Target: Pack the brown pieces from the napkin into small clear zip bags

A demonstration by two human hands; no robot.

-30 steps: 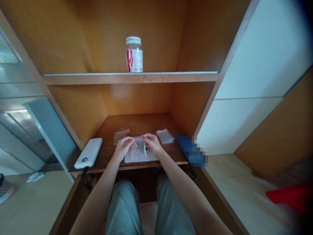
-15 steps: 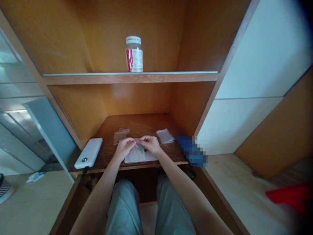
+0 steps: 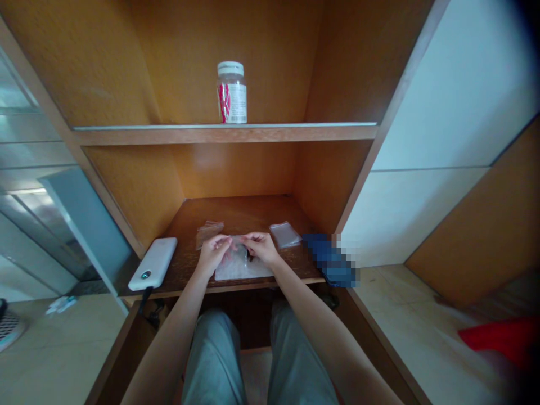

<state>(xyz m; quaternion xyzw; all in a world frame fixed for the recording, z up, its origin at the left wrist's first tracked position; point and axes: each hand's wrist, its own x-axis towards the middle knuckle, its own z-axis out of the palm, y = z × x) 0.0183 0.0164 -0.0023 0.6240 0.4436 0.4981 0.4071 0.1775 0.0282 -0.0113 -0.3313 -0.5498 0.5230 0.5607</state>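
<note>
Between my hands a small clear plastic bag [image 3: 238, 256] is stretched by its top edge. My left hand [image 3: 214, 252] pinches one upper corner, and my right hand [image 3: 260, 247] pinches the other. Under them lies a whitish translucent sheet or larger bag [image 3: 228, 273] on the wooden shelf [image 3: 253, 208]. A small dark thing shows beside my right fingers, too small to name. Behind my left hand are several clear zip bags [image 3: 207, 229]. A stack of clear bags [image 3: 285, 234] lies beyond my right hand.
A white power bank [image 3: 154, 263] with a cable stands at the shelf's left. A blurred dark blue item [image 3: 331, 259] hangs over the right edge. On the upper shelf stands a clear jar [image 3: 232, 94] with a white lid. Below is an open drawer [image 3: 113, 343].
My hands have drawn slightly apart, and the top edge of the small bag now shows stretched between them. Everything else stays in place.
</note>
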